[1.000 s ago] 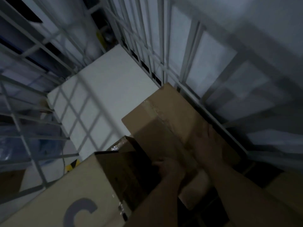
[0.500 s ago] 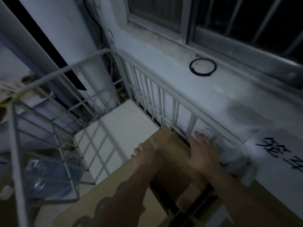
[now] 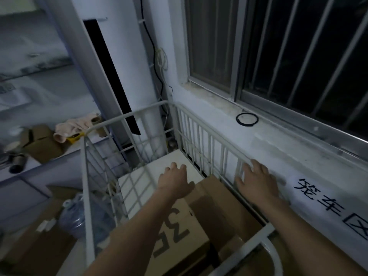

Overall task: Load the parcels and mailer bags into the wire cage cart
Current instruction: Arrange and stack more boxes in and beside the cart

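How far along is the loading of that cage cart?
Partly done. Two cardboard boxes, the printed box and the plain box, already lie inside the wire cage cart, beside a white panel. Nothing is in hand: the left hand hovers open, the right hand rests near the rail. Space remains; cartons still sit outside.

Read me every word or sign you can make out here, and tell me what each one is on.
"笼车区": black characters on the white sign beside the cart; the last one is cut off by the frame edge.
Large dark letters on the box, seen upside down and partly under the left forearm: not surely readable.
Nothing else legible.
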Demonstrator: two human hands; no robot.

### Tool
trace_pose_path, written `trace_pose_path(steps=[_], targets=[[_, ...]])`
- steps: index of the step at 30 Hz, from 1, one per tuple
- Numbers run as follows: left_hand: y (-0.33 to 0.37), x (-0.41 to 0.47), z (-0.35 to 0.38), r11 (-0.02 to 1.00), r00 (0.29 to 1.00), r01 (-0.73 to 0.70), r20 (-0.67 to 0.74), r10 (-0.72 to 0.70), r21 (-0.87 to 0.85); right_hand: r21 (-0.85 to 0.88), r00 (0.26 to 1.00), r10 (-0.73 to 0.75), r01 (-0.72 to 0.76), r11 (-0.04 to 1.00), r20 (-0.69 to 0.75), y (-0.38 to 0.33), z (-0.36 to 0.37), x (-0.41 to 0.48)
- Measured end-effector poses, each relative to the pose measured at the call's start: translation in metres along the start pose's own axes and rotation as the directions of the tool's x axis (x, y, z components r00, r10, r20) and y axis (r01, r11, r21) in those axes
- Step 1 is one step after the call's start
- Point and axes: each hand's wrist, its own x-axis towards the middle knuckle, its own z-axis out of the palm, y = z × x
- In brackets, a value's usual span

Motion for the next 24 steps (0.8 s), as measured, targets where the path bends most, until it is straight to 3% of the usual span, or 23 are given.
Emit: trace_pose_path(steps=[5, 11, 15, 24], targets=[[-0.010, -0.038, -0.018, 0.989, 1.000, -0.021, -0.014, 0.024, 0.146, 0.057, 0.999, 0.006, -0.004, 0.998, -0.036, -0.026, -0.012, -0.038], [-0.026, -0.074, -0.026, 0.983, 0.997, -0.048, -0.045, 0.057, 0.175, 0.163, 0.998, 0.056, -0.049, 0.985, -0.041, -0.055, -0.011, -0.078], [-0.048, -0.100, -0.027, 0.954, 0.994, -0.080, -0.043, 0.096, 0.289, 0.343, 0.993, 0.120, -0.114, 0.932, 0.003, -0.081, -0.011, -0.110], [-0.068, -0.135, -0.016, 0.971, 0.972, -0.220, -0.064, 0.226, 0.091, 0.359, 0.971, 0.239, -0.224, 0.906, 0.003, -0.101, -0.008, -0.177]])
